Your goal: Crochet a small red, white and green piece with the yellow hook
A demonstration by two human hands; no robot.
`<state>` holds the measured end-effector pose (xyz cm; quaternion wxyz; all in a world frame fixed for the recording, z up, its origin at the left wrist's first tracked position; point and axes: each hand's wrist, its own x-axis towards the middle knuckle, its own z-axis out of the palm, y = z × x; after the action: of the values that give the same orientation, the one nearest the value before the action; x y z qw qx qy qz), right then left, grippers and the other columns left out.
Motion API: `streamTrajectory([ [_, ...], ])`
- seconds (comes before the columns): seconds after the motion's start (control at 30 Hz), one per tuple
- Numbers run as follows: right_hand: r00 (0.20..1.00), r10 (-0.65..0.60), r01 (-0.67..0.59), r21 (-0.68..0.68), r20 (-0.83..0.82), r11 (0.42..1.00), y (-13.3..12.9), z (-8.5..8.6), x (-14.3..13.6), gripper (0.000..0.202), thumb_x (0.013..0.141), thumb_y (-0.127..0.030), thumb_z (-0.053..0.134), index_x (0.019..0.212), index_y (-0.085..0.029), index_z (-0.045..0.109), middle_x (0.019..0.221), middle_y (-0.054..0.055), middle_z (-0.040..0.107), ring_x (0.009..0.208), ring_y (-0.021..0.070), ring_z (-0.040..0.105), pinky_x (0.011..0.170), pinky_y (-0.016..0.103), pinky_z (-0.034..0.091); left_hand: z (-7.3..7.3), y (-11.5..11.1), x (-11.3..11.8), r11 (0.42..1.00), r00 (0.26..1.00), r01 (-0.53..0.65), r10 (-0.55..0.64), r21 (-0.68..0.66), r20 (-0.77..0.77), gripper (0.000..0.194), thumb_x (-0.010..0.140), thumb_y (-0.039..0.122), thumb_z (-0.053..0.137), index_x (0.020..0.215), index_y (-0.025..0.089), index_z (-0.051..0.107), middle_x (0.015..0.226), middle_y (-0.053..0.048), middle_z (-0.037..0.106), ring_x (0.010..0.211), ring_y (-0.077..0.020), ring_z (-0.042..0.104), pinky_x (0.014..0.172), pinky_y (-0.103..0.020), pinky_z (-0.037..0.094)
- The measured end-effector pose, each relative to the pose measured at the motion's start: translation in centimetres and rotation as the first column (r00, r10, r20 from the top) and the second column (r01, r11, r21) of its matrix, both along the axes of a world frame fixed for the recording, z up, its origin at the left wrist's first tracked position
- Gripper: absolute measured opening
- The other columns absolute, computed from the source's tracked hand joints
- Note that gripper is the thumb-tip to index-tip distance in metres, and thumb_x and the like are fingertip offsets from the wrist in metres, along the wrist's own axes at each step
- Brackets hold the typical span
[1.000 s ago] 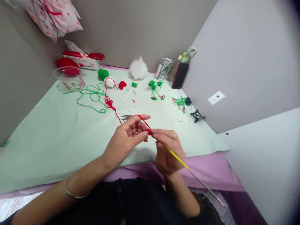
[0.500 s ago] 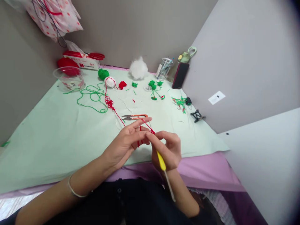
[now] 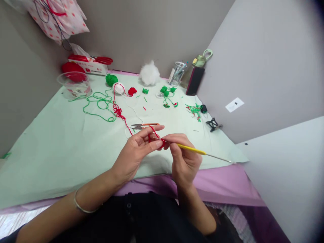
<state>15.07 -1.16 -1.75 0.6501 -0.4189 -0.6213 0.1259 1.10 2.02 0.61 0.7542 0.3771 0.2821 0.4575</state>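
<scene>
My left hand (image 3: pixel 138 145) pinches a small piece of red crochet (image 3: pixel 162 144) between thumb and fingers, and red yarn (image 3: pixel 154 131) loops over its raised index finger. In my right hand (image 3: pixel 186 155) is a crochet hook (image 3: pixel 192 149) with a yellow handle, gripped near its front. Its metal tip points left and meets the red piece, partly hidden by my fingers. Behind my left fingers lie thread snips (image 3: pixel 144 126) with orange handles. The red yarn leads back through a loose tangle (image 3: pixel 117 110) to a small red ball (image 3: pixel 132 91).
Green yarn (image 3: pixel 98 101), a green ball (image 3: pixel 111 79), a white ball (image 3: pixel 118 88) and stuffing (image 3: pixel 150 73) lie on the cloth (image 3: pixel 63 152). A plastic tub (image 3: pixel 76 89) stands left, a phone (image 3: pixel 195 81) right. Small green crochet pieces (image 3: pixel 166 92) sit behind my hands.
The crochet hook has swung from pointing down toward me to lying nearly level, tip leftward at the red piece. My right hand has turned with it, while my left hand stays nearly in place.
</scene>
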Motion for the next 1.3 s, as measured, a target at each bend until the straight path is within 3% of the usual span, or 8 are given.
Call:
streamTrajectory([
  [0.17, 0.954, -0.182, 0.147, 0.157, 0.239, 0.977, -0.3, -0.9, -0.1, 0.035, 0.096, -0.009, 0.066, 0.119, -0.033, 0.077, 0.109, 0.006, 0.074, 0.096, 0.0198, 0.072, 0.079, 0.037, 0.064, -0.5, 0.3, 0.0, 0.982, 0.994, 0.057, -0.039, -0.181, 0.104, 0.04, 0.083, 0.022, 0.083, 0.122, 0.019, 0.079, 0.093, -0.003, 0.07, 0.088, -0.0132, 0.062, 0.084, -0.023, 0.051],
  [0.4, 0.953, 0.061, -0.091, -0.088, -0.297, 0.992, 0.2, 0.3, 0.8, 0.019, 0.103, -0.022, 0.058, 0.101, -0.025, 0.077, 0.086, 0.001, 0.067, 0.064, 0.0116, 0.064, 0.06, 0.029, 0.055, -0.6, 0.7, -0.3, 0.99, 0.998, 0.009, 0.001, -0.142, 0.07, 0.033, 0.085, 0.019, 0.081, 0.118, 0.018, 0.081, 0.09, -0.001, 0.068, 0.077, -0.0091, 0.06, 0.077, -0.02, 0.05],
  [0.57, 0.992, -0.113, 0.11, 0.045, 0.064, 0.993, 0.1, -0.9, -0.4, 0.027, 0.098, -0.013, 0.064, 0.113, -0.03, 0.078, 0.097, 0.004, 0.072, 0.085, 0.0177, 0.071, 0.072, 0.033, 0.061, -0.3, -0.4, 0.5, 0.995, 0.993, -0.099, 0.101, -0.031, 0.054, 0.044, 0.082, 0.018, 0.085, 0.126, 0.024, 0.077, 0.083, 0.003, 0.067, 0.083, -0.0106, 0.061, 0.087, -0.022, 0.051],
  [0.7, 0.932, -0.288, 0.232, 0.252, 0.218, 0.94, 0.0, -2.0, -0.7, 0.04, 0.094, -0.008, 0.068, 0.123, -0.033, 0.077, 0.108, 0.006, 0.074, 0.095, 0.0209, 0.073, 0.079, 0.036, 0.063, -0.5, -0.1, 0.5, 0.982, 0.992, 0.037, -0.014, -0.187, 0.123, 0.033, 0.082, 0.021, 0.084, 0.115, 0.018, 0.081, 0.093, -0.003, 0.073, 0.086, -0.0125, 0.063, 0.084, -0.023, 0.052],
  [0.93, 0.958, 0.027, -0.056, -0.093, -0.285, 0.994, 0.6, -0.1, 0.7, 0.019, 0.103, -0.021, 0.057, 0.1, -0.024, 0.076, 0.084, 0.001, 0.067, 0.063, 0.0115, 0.063, 0.06, 0.028, 0.055, -0.7, 0.8, -0.3, 0.99, 0.999, -0.013, 0.02, -0.142, 0.043, 0.028, 0.084, 0.018, 0.079, 0.112, 0.019, 0.083, 0.091, -0.001, 0.068, 0.079, -0.0105, 0.058, 0.082, -0.024, 0.051],
  [1.03, 0.997, -0.009, 0.005, -0.049, -0.081, 0.999, 0.6, -0.4, 0.0, 0.018, 0.1, -0.017, 0.062, 0.103, -0.026, 0.078, 0.089, 0.003, 0.072, 0.078, 0.0153, 0.069, 0.071, 0.031, 0.059, -0.7, 0.1, 0.1, 0.992, 0.991, -0.122, 0.124, 0.039, -0.048, 0.041, 0.085, 0.019, 0.08, 0.126, 0.025, 0.077, 0.08, 0.003, 0.062, 0.081, -0.0119, 0.058, 0.086, -0.025, 0.048],
  [1.13, 0.97, -0.203, 0.181, 0.166, 0.132, 0.969, 0.4, -1.2, -0.8, 0.031, 0.094, -0.008, 0.067, 0.113, -0.03, 0.079, 0.107, 0.006, 0.077, 0.098, 0.0195, 0.073, 0.081, 0.035, 0.062, -0.6, -0.4, 0.3, 0.996, 0.996, -0.086, 0.087, 0.01, -0.028, 0.049, 0.086, 0.022, 0.081, 0.133, 0.025, 0.073, 0.088, 0.001, 0.068, 0.089, -0.0149, 0.061, 0.091, -0.028, 0.048],
  [1.3, 0.985, 0.006, -0.018, -0.068, -0.175, 0.997, 0.8, -1.0, -0.1, 0.017, 0.1, -0.02, 0.062, 0.106, -0.026, 0.077, 0.099, 0.005, 0.079, 0.083, 0.0176, 0.073, 0.075, 0.034, 0.062, -0.4, 0.2, -0.1, 0.972, 0.99, 0.12, -0.101, -0.2, 0.101, 0.038, 0.085, 0.021, 0.079, 0.122, 0.02, 0.079, 0.107, -0.006, 0.073, 0.1, -0.0175, 0.064, 0.095, -0.03, 0.048],
])
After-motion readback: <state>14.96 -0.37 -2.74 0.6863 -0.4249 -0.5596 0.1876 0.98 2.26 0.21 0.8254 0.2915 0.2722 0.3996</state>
